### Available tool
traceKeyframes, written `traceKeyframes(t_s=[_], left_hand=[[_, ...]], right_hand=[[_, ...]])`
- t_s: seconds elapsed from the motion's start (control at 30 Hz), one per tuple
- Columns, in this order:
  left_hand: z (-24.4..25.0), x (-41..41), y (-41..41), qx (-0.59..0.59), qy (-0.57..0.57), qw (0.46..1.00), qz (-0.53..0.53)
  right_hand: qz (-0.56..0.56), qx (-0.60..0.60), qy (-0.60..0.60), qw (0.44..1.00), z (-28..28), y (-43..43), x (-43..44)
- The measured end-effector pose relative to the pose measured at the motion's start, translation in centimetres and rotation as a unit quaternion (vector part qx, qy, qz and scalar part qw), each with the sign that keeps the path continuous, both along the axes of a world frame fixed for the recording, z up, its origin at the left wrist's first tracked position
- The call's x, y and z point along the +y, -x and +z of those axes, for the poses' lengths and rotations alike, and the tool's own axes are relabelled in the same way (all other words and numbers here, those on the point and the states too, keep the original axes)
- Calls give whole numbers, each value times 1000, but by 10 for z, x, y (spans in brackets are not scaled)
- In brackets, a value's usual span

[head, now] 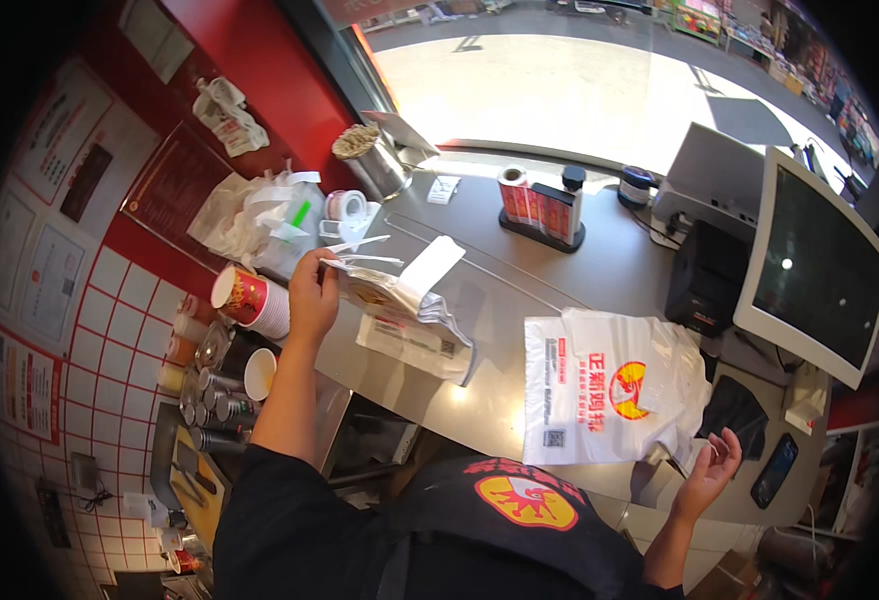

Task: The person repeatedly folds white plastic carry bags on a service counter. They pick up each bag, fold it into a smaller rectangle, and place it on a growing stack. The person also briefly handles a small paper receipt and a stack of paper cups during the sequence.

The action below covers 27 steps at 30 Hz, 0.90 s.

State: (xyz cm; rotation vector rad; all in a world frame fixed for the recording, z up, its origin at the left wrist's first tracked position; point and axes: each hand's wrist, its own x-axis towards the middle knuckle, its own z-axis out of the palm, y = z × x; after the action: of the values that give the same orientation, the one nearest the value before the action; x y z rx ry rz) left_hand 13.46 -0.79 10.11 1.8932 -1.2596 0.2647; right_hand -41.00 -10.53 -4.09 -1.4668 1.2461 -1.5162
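My left hand [315, 298] grips one end of a bundle of white plastic carrier bags [418, 346], their handle straps sticking up past my fingers. The bundle stands partly raised over the metal counter [496, 401], its printed lower part hanging toward me. To the right, a flat stack of white plastic carrier bags [571, 390] with red and yellow print lies on the counter. Just off the lower right corner of that stack is my right hand [713, 469], palm partly turned up, fingers loosely curled and apart, holding nothing.
Paper cups [263, 309] and a pile of plastic bags [259, 217] flank my left arm. A metal canister of sticks [383, 169] and a label roll holder [541, 214] stand farther back. On the right are a monitor [814, 266], a black box [706, 277] and a phone [775, 471].
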Motion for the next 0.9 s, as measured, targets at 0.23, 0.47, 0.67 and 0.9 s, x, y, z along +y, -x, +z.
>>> traceKeyframes(t_s=[0.23, 0.47, 0.67, 0.9], left_hand=[[96, 60, -59, 318, 199, 927, 27], [253, 85, -209, 171, 260, 943, 116], [276, 71, -388, 62, 170, 968, 177], [235, 21, -506, 71, 219, 958, 169]], right_hand=[[-41, 13, -54, 998, 40, -92, -10], [-39, 10, -42, 998, 81, -180, -2], [-58, -43, -82, 994, 85, -250, 10], [-96, 78, 25, 992, 106, -285, 21]])
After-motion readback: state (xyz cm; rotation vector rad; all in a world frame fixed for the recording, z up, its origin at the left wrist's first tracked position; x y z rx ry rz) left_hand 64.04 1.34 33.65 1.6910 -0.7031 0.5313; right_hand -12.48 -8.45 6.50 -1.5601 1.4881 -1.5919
